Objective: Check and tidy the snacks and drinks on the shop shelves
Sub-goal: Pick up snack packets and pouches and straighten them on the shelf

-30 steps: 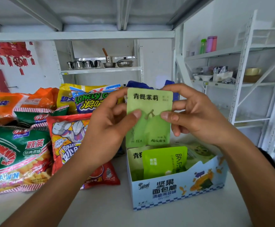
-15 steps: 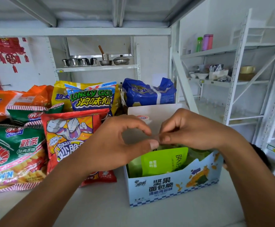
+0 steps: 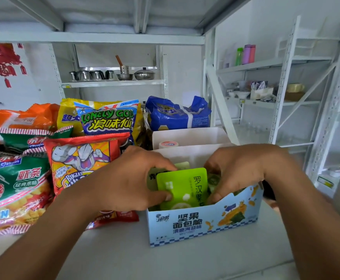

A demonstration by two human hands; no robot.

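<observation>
Both hands have dropped since 1 s ago. Then they held the pale green tea pouch [image 3: 182,164] up above the box. Now it's down inside the blue-and-white snack box [image 3: 201,223], w/ only its top edge showing behind the bright green pouch [image 3: 183,186]. L hand [image 3: 128,182] & R hand [image 3: 240,170] have gone in after it, one at each side of the pouches.

L hand: fingers curled over the pouch tops on the left, thumb pressed on the lower-left front of the bright green pouch, so it pinches that pouch w/ what stands behind it.

R hand: fingers bent down into the box by the pouch's right edge, thumb tip just beside its lower-right corner. Fingertips are hidden, so can't tell what it grips, if anything.

Bright green pouch stands upright at the front of the box, w/ a duller green pouch [image 3: 152,176] partly behind it on the left. Box sits on the white shelf [image 3: 114,255].

Just behind the box is a white carton [image 3: 189,136] w/ a small pink-lidded cup [image 3: 168,144] in it, & behind that a blue bag [image 3: 177,116].

Left of the box is a red Bugles bag [image 3: 80,158], partly under the L forearm. A green prawn-cracker bag [image 3: 13,178] lies further left & a Lonely God bag [image 3: 107,120] stands behind. Steel pots [image 3: 112,74] line a far shelf.
</observation>
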